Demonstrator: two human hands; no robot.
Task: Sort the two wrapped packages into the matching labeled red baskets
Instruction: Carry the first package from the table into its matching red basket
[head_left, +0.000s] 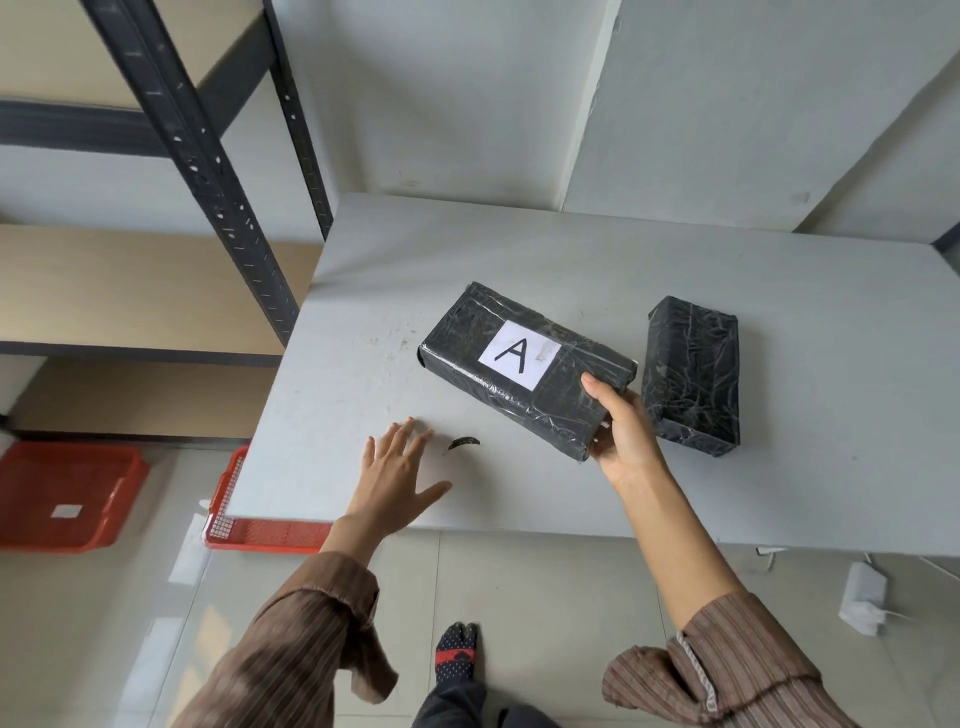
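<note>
A black wrapped package with a white "A" label (524, 366) is held over the grey table (363, 322), its near right end gripped by my right hand (623, 426). A second black wrapped package (693, 374), no label showing, lies on the table just to the right. My left hand (397, 470) hovers over the table's near left part with fingers spread, holding nothing. Two red baskets stand on the floor at the left: one (67, 493) with a white label inside, the other (260, 530) mostly hidden under the table edge.
A small dark curved object (462, 443) lies on the table near my left hand. A dark metal shelf rack (208, 171) with wooden boards stands at the left. A white power adapter (865, 597) lies on the tiled floor at the right.
</note>
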